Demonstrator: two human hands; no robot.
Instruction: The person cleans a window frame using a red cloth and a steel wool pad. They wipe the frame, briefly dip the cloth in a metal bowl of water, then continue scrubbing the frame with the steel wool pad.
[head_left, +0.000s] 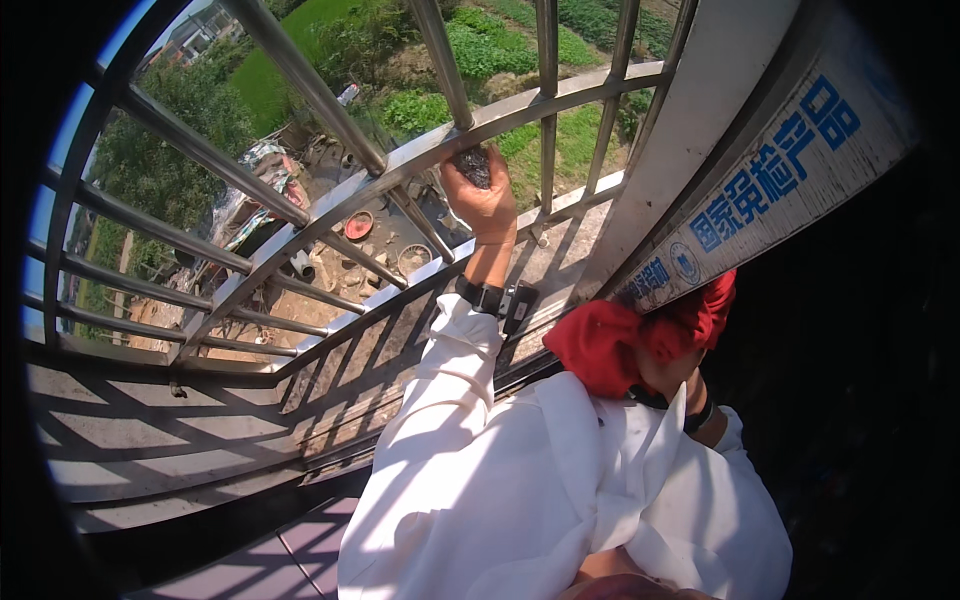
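Observation:
My left hand (480, 201) reaches out over the window sill, fingers curled around a dark steel wool scrubber (472, 166). The scrubber sits against or just under the flat horizontal rail (517, 112) of a stainless steel window guard; I cannot tell whether it presses on the metal. Close to my body, my right hand (664, 373) grips a bunched red cloth (600, 345), which partly covers its fingers. That cloth lies at the lower end of a white window frame (750, 217) bearing blue printed writing.
Round steel bars (322, 112) cross in front and to the left. Below runs the concrete sill (559, 247) with a dark window track (525, 373). Outside, far down, are a red basin (358, 225), a round basket (414, 259) and green plots. Purple-grey tiles (307, 551) lie lower left.

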